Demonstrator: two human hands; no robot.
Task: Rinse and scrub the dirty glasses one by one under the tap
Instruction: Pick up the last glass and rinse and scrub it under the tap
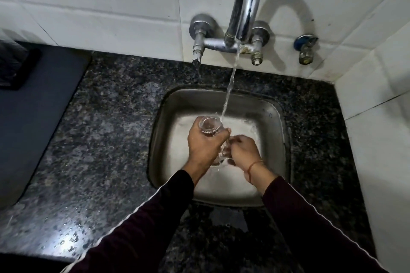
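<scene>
My left hand (205, 144) grips a clear glass (208, 125) over the steel sink (275, 117), its open mouth tilted up toward me. A stream of water (229, 88) falls from the chrome tap (246, 6) and hits the glass rim on its right side. My right hand (243, 149) is curled just right of the left hand, fingers pinching a second clear glass (224, 153) low between the two hands. That glass is mostly hidden by my fingers and splashing water.
Dark speckled granite counter (106, 139) surrounds the sink, wet at the front left. A dark grey mat (37, 106) lies at the left. White tiled walls (111, 2) stand behind and at the right, with a blue-handled valve (305, 47) right of the tap.
</scene>
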